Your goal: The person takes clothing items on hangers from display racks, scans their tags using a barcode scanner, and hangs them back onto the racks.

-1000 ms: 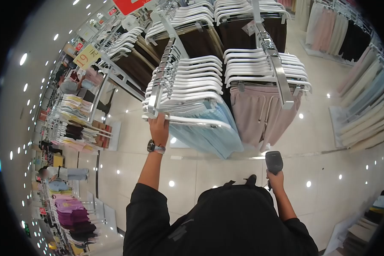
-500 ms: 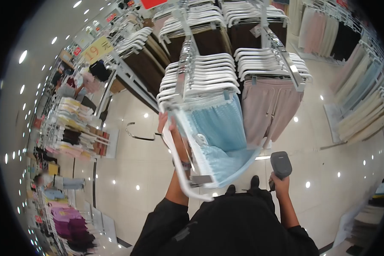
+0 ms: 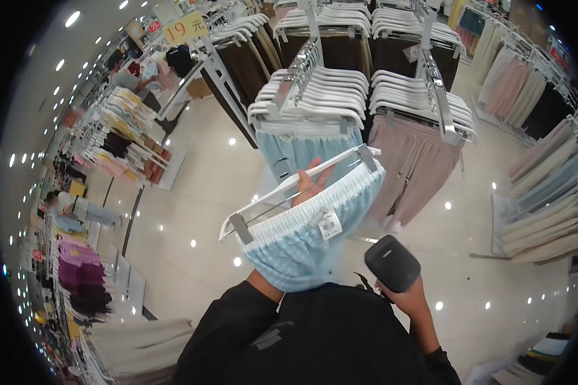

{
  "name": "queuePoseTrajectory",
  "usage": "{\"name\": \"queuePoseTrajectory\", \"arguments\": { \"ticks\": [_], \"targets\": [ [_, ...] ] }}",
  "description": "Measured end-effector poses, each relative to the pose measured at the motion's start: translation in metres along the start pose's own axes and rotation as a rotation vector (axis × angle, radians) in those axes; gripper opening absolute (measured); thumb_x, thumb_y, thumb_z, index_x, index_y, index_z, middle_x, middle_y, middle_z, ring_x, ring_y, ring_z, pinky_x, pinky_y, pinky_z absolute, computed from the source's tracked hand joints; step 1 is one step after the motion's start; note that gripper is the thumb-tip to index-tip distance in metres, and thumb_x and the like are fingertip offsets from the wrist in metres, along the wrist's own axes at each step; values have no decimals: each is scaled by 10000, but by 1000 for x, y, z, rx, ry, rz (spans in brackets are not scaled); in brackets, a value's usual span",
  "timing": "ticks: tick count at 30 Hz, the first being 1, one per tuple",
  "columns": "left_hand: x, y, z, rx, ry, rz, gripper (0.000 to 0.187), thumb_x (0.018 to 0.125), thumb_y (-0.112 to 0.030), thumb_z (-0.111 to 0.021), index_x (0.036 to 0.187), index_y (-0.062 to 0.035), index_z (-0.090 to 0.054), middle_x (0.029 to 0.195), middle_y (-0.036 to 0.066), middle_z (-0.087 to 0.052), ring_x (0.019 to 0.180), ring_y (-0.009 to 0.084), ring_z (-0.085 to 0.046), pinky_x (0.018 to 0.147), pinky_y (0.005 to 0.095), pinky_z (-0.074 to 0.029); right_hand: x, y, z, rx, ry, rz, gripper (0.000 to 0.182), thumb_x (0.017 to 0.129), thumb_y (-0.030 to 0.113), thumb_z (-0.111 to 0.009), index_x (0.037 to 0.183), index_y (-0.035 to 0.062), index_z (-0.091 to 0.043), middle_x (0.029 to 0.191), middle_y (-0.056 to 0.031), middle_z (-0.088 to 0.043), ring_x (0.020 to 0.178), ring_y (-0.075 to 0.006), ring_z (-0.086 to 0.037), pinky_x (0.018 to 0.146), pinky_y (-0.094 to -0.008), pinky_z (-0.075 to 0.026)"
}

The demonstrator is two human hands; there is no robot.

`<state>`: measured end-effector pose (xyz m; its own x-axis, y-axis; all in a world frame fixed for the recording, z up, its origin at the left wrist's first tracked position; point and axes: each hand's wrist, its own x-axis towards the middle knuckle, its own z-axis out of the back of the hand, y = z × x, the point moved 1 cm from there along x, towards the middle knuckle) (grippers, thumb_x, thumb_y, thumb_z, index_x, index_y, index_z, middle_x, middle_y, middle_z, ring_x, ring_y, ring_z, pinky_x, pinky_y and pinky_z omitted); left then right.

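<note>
A white clip hanger (image 3: 273, 191) is in my left hand (image 3: 310, 185), fingers around its middle bar, some of them stretched past it. Light blue trousers (image 3: 302, 256) with a gathered white elastic waist hang from its two metal clips and cover part of my left forearm. A white barcode tag (image 3: 329, 223) on the waistband faces me. My right hand (image 3: 404, 296) grips a dark grey handheld barcode scanner (image 3: 393, 263), held just right of the trousers and apart from them.
Ahead, a rack arm (image 3: 302, 64) carries white hangers with more light blue trousers (image 3: 276, 149); beside them hang pink drawstring trousers (image 3: 408, 163). Further clothes racks (image 3: 536, 96) stand right and left. A yellow price sign (image 3: 185, 29) sits back left, and a person (image 3: 83, 208) is far left.
The hanger and trousers have swung from steeply tilted beside the rack to lying across in front of me, tag showing. The scanner has come up and left, nearer the trousers.
</note>
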<state>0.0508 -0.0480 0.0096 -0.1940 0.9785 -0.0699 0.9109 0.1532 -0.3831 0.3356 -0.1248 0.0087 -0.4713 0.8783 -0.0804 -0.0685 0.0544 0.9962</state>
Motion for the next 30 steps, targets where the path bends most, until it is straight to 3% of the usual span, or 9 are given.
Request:
{"name": "queuePoseTrajectory", "arguments": {
  "ticks": [5, 8, 13, 23, 30],
  "targets": [
    [-29, 37, -15, -43, 52, 100, 606, 960, -511, -357, 1424, -135, -255, 1461, 224, -318, 1283, 389, -427, 1027, 519, -442, -15, 14, 25, 17, 191, -112, 177, 734, 35, -677, 900, -23, -652, 778, -77, -680, 708, -134, -638, 659, -290, -503],
    [-45, 45, -23, 222, 62, 7, 635, 965, -546, -296, 1449, -144, -212, 1458, 237, -308, 1238, 358, -480, 995, 474, -488, -20, 23, 30, 95, 239, -214, 152, 743, 48, -681, 872, -27, -653, 743, -74, -673, 678, -118, -633, 642, -277, -496],
    [-59, 45, -25, 269, 41, -107, 675, 953, -570, -278, 1454, -129, -173, 1449, 272, -299, 1236, 370, -482, 986, 459, -493, -16, 21, 40, 6, 366, -186, 109, 802, 4, -649, 894, -50, -627, 724, -70, -648, 597, -121, -624, 533, -241, -493],
    [-79, 39, -29, 290, 5, -210, 685, 944, -582, -278, 1442, -118, -205, 1449, 288, -285, 1267, 373, -450, 1019, 469, -461, -5, 26, 38, 7, 430, -181, 71, 811, 16, -643, 842, -47, -633, 657, -70, -639, 560, -112, -606, 520, -240, -478],
    [-84, 33, -33, 319, -13, -252, 691, 948, -573, -292, 1458, -120, -177, 1428, 291, -319, 1189, 351, -522, 978, 449, -490, 2, 26, 34, -8, 468, -160, 71, 816, 24, -646, 835, -44, -635, 659, -68, -642, 563, -108, -607, 523, -237, -476]
  ]
}}
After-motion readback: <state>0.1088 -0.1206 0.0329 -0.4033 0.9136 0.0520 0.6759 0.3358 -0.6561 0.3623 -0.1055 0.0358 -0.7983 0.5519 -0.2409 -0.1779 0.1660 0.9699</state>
